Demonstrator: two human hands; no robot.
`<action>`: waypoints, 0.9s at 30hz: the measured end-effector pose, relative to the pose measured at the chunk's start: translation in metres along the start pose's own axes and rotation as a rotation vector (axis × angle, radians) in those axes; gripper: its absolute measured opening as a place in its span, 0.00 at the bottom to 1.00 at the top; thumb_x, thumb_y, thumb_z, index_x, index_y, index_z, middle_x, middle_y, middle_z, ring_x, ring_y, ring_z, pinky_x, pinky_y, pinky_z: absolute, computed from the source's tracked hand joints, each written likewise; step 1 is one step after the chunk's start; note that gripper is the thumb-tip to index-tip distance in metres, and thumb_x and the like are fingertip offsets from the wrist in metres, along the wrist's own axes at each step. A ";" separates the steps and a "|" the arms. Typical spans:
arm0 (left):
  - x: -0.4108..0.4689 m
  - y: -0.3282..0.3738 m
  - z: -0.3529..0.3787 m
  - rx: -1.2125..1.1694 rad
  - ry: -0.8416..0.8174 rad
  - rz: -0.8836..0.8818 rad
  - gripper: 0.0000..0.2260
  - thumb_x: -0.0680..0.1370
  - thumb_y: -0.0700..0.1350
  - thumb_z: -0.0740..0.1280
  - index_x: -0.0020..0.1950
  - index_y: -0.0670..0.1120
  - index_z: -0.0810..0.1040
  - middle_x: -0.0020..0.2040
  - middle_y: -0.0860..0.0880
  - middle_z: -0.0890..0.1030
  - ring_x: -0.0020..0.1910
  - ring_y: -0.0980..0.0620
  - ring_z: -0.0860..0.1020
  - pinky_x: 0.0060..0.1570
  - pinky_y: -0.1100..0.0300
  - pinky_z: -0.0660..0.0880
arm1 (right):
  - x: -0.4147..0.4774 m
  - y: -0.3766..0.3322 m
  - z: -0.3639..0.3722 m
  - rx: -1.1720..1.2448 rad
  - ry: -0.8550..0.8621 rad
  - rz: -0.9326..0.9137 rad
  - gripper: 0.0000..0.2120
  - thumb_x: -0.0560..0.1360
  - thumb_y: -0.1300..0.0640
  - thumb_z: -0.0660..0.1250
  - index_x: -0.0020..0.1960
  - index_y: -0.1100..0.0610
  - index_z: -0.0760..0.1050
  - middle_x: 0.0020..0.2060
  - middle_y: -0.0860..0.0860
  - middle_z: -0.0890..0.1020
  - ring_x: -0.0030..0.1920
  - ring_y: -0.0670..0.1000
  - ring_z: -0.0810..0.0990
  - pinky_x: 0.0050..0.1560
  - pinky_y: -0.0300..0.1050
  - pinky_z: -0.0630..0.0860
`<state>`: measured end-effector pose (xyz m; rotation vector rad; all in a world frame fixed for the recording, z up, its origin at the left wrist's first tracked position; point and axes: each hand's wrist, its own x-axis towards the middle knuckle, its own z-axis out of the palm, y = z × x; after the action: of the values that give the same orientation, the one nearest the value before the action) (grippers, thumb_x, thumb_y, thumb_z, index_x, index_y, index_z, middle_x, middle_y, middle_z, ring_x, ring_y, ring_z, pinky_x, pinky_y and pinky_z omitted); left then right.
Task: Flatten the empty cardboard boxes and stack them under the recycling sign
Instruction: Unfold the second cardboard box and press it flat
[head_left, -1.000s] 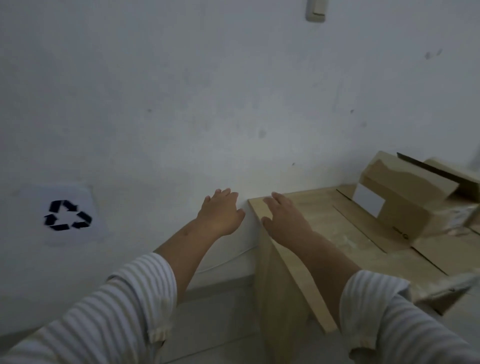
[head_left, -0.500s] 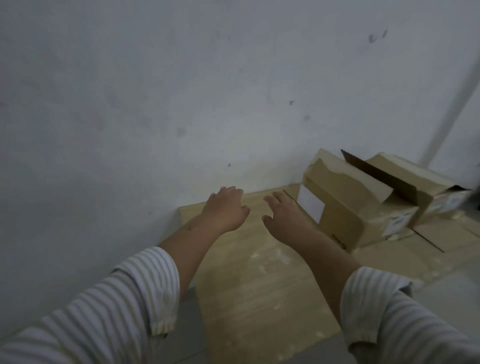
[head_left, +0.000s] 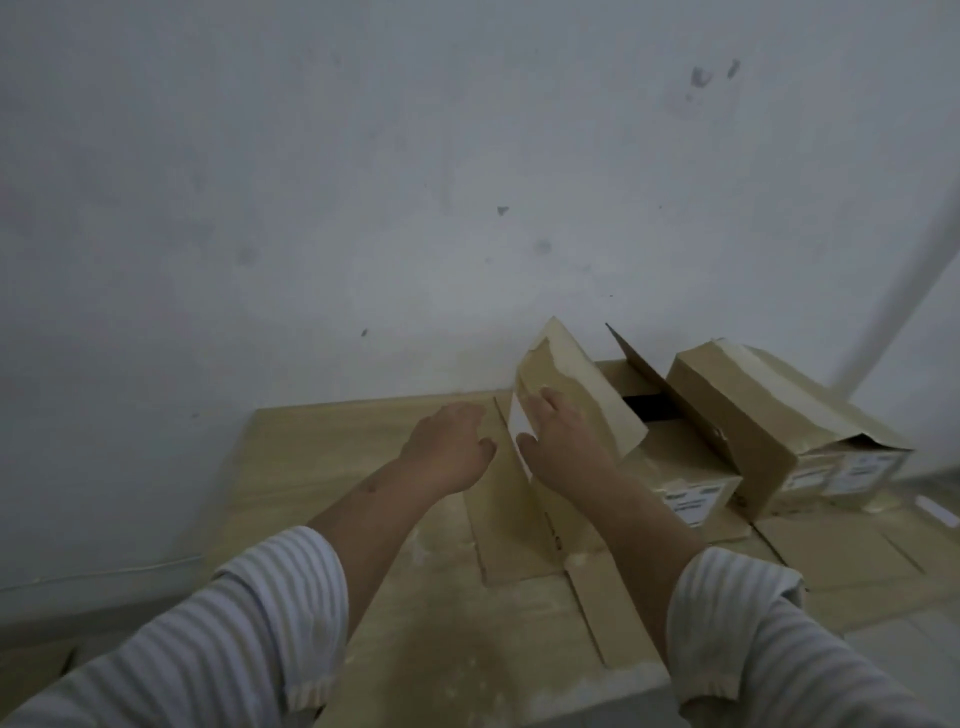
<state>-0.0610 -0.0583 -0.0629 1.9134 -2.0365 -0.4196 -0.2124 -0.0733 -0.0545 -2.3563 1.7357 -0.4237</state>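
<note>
Two brown cardboard boxes stand on a wooden table against the white wall. The nearer box (head_left: 576, 400) has its top flaps up and a white label on its left end. My right hand (head_left: 561, 439) rests on that box's left end with fingers spread. My left hand (head_left: 449, 449) hovers just left of it, fingers apart, holding nothing. The second box (head_left: 769, 415) stands further right with white labels on its end. The recycling sign is out of view.
Flat cardboard sheets (head_left: 524, 525) lie on the wooden table (head_left: 322, 457) under and in front of the boxes. The white wall (head_left: 415, 208) runs behind. A wall corner (head_left: 893, 306) rises at the right. Grey floor (head_left: 104, 629) shows at lower left.
The view has swung right, so the recycling sign left the frame. Both hands moved right across the table, and my right hand reached the nearer box's left end.
</note>
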 end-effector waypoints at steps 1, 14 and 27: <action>0.008 0.008 0.005 -0.005 0.011 0.003 0.25 0.80 0.52 0.60 0.75 0.46 0.64 0.76 0.46 0.65 0.74 0.46 0.64 0.72 0.51 0.63 | 0.005 0.011 -0.002 -0.003 0.002 -0.005 0.26 0.78 0.55 0.58 0.75 0.56 0.58 0.76 0.55 0.57 0.75 0.56 0.55 0.71 0.52 0.59; 0.107 0.131 0.045 -0.060 0.049 0.103 0.22 0.82 0.52 0.56 0.73 0.44 0.67 0.71 0.46 0.70 0.70 0.45 0.68 0.64 0.54 0.67 | 0.061 0.156 -0.059 0.005 0.145 0.063 0.20 0.80 0.56 0.57 0.70 0.60 0.65 0.72 0.57 0.64 0.72 0.57 0.62 0.70 0.48 0.63; 0.104 0.178 0.077 -0.049 0.163 -0.211 0.18 0.79 0.43 0.57 0.68 0.41 0.69 0.68 0.45 0.70 0.64 0.46 0.71 0.61 0.52 0.70 | 0.066 0.232 -0.059 0.016 -0.101 -0.010 0.17 0.79 0.61 0.56 0.67 0.58 0.64 0.58 0.59 0.76 0.54 0.61 0.78 0.47 0.50 0.77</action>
<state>-0.2604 -0.1512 -0.0554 2.0679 -1.7159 -0.3459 -0.4230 -0.2046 -0.0632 -2.3334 1.6708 -0.3131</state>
